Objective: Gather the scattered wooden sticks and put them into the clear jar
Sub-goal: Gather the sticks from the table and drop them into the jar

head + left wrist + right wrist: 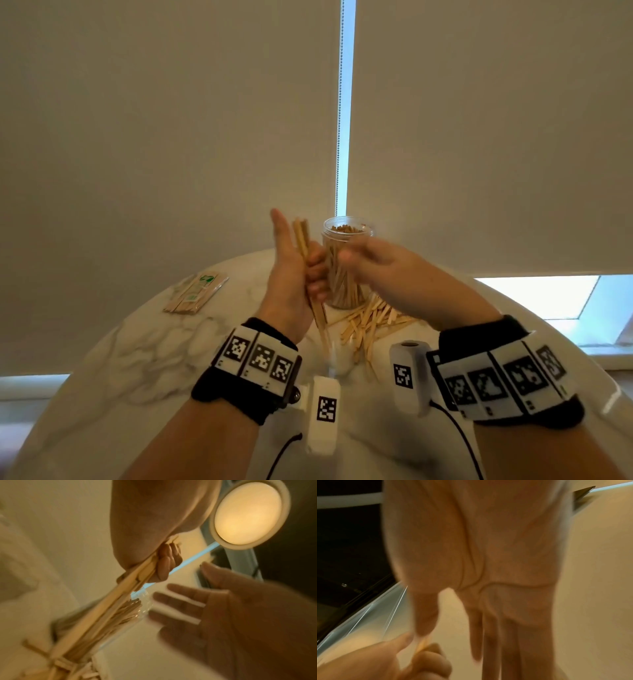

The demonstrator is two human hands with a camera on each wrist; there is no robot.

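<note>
Nearest the person, the loose wooden sticks (368,323) lay fanned on the marble table (144,346) at the foot of the clear jar (346,263), on its near side, probably so that each handful had only a short way to travel. Just left of the jar, the left hand (294,274) curled its fingers round a bundle of sticks (303,240), held roughly upright with the thumb raised, apparently to square the ends before dropping them in. The right hand (373,263) hovered in front of the jar with fingers straight and spread, holding nothing, seemingly ready to steady the jar or the bundle. The jar stood upright, already well filled. Well left of the jar lay a wrapped packet of sticks (195,293).
</note>
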